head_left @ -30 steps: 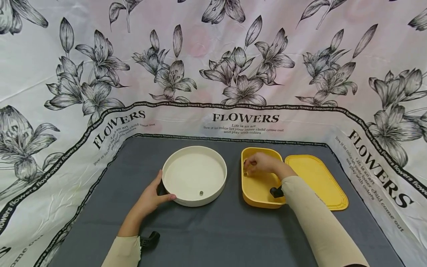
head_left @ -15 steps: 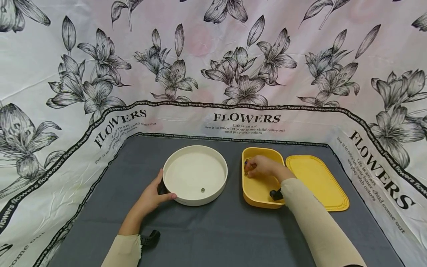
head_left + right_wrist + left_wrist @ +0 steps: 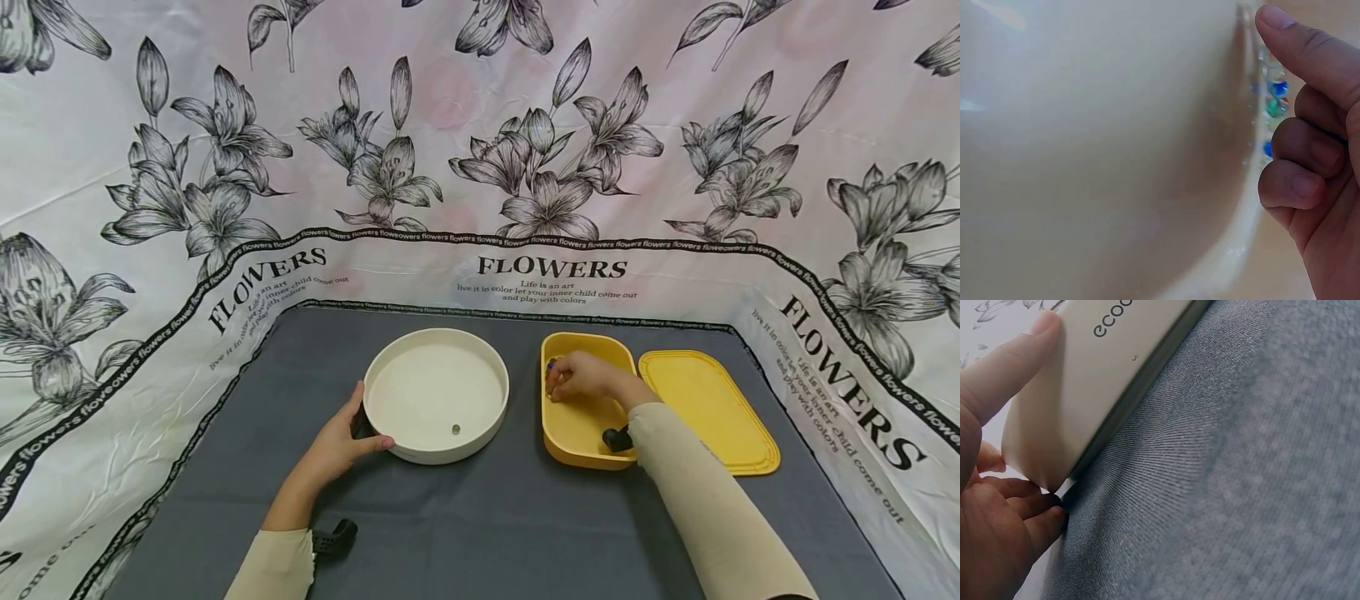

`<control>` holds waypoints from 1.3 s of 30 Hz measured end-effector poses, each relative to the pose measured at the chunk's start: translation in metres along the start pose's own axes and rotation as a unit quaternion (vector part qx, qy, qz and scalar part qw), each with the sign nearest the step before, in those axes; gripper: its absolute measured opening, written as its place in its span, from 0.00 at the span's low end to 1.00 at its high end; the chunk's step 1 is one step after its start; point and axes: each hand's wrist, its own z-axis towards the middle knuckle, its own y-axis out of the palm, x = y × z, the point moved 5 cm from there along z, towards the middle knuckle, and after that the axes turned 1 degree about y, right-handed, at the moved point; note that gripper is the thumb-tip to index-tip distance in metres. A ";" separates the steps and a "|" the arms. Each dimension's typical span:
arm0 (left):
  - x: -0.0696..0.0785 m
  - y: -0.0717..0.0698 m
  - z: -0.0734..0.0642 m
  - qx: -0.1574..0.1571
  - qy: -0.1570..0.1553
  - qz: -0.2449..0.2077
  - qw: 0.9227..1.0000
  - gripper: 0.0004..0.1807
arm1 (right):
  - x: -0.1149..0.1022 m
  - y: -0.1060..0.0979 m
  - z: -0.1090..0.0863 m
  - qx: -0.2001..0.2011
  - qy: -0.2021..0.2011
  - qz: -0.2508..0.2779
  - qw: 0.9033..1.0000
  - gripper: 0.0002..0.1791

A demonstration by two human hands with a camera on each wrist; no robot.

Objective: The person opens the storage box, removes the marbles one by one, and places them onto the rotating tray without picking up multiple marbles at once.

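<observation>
My left hand (image 3: 341,442) grips a round cream dish (image 3: 431,383) by its left side. In the left wrist view, the thumb lies along the dish's lettered outer wall and the fingers curl at its base. One small marble (image 3: 455,429) lies inside, toward the front. My right hand (image 3: 588,377) reaches into a yellow rectangular container (image 3: 588,458), fingers bent at its left wall. Several glass marbles (image 3: 1277,107), blue, green and clear, line that wall beside the fingers. I cannot tell whether a marble is between the thumb and the hidden index finger.
To the right of the container, a flat yellow lid (image 3: 712,417) lies partly behind the right sleeve (image 3: 705,492). Grey cloth (image 3: 465,533) covers the table surface, with a white floral-printed sheet (image 3: 555,275) rising behind and along both sides.
Inside the yellow container, my right fingers have shifted slightly along the left wall, and a blue marble now shows beyond them. The left hand and the dish have stayed in place.
</observation>
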 end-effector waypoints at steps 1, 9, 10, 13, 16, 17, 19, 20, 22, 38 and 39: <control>0.000 0.000 0.000 0.001 -0.001 0.002 1.000 0.70 | -0.001 -0.002 -0.001 0.003 0.003 -0.002 1.000 0.03; -0.001 -0.001 0.000 0.003 0.003 0.008 1.000 0.70 | -0.006 -0.027 -0.010 0.045 0.024 -0.007 0.999 0.05; -0.001 0.000 0.000 0.003 0.002 0.008 1.000 0.70 | -0.005 -0.028 -0.012 0.050 0.028 -0.008 0.998 0.06; -0.003 0.000 0.000 0.006 0.003 0.002 1.000 0.70 | -0.005 -0.031 -0.015 0.062 0.040 -0.001 0.997 0.07; -0.003 -0.001 0.001 0.010 0.003 -0.001 1.000 0.69 | -0.008 -0.034 -0.016 0.073 0.041 0.008 0.996 0.09; -0.003 -0.002 0.001 0.011 0.003 -0.002 1.000 0.69 | -0.010 -0.035 -0.017 0.075 0.040 0.012 0.996 0.09; -0.003 -0.002 0.001 0.008 0.001 0.001 1.000 0.70 | -0.014 -0.037 -0.018 0.081 0.035 0.016 0.996 0.09; -0.003 -0.001 0.001 0.006 0.000 0.003 1.000 0.70 | -0.015 -0.038 -0.018 0.086 0.031 0.017 0.996 0.09; -0.003 -0.001 0.001 0.004 -0.001 0.005 1.000 0.71 | -0.018 -0.040 -0.019 0.098 0.024 0.019 0.995 0.09; 0.001 -0.001 -0.001 0.011 0.003 -0.005 1.000 0.69 | -0.047 -0.046 -0.016 0.103 0.000 0.049 0.993 0.10; 0.001 -0.001 -0.001 0.011 0.002 -0.004 1.000 0.69 | -0.049 -0.046 -0.015 0.101 -0.001 0.047 0.994 0.09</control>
